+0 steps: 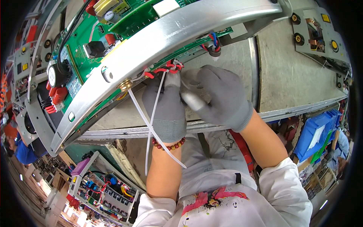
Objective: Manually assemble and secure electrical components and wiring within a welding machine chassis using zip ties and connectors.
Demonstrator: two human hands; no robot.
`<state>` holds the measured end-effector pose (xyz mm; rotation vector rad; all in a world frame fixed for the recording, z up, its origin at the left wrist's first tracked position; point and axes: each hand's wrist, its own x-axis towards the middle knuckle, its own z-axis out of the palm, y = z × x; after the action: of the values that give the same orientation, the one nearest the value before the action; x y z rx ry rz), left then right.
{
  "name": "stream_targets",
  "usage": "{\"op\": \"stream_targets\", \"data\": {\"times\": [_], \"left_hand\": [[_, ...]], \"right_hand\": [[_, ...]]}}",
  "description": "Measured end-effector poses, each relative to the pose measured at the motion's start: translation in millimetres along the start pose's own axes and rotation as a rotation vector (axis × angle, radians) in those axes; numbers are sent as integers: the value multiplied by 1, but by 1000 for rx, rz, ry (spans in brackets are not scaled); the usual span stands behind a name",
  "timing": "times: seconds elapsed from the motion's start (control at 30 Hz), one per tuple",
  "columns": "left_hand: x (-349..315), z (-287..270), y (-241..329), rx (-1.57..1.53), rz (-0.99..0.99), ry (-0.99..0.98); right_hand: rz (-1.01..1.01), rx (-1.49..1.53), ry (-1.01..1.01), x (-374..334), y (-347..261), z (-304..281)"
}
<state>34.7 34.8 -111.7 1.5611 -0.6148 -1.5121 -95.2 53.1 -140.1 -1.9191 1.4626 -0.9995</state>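
Note:
My gloved left hand [165, 108] is closed at a bundle of red and white wires [168, 69] under the curved metal frame [159, 36]; its thumb presses up against them. Two white cable ties [140, 109] hang with long tails crossing over my left wrist, one from near the bundle, the other beside a brass-coloured screw [125, 85]. Just right of the bundle is my gloved right hand [223, 96], its thumb and fingers bent but apart, with nothing visible between them. The fingertips are smeared by motion. Behind the frame lies a green circuit board [85, 34].
A ring-shaped core with red and blue wires [214, 50] hangs under the frame. Metal panels with parts [315, 36] stand at the far right of the bench [295, 75]. Below the bench are an open electrical unit [107, 191] at left and blue bins [314, 132] at right.

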Motion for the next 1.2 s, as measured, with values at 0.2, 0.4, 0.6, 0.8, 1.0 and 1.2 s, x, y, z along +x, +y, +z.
{"op": "stream_targets", "data": {"times": [0.2, 0.4, 0.6, 0.8, 1.0, 1.2], "left_hand": [[1, -3, 0, -47, -20, -78], [9, -4, -8, 237, 131, -72], [14, -3, -10, 21, 122, 25], [12, -5, -4, -197, -125, -72], [18, -9, -22, 458, 271, -116], [18, -5, -22, 1043, 832, -166]], "right_hand": [[-24, -317, -27, 9, -15, -3], [0, -22, -267, 20, 2, -4], [-141, 246, -204, 17, 4, 8], [-152, -419, -494, 32, 11, -40], [-231, -47, -352, 20, 12, -21], [-206, -8, -369, 10, 20, -11]]}}
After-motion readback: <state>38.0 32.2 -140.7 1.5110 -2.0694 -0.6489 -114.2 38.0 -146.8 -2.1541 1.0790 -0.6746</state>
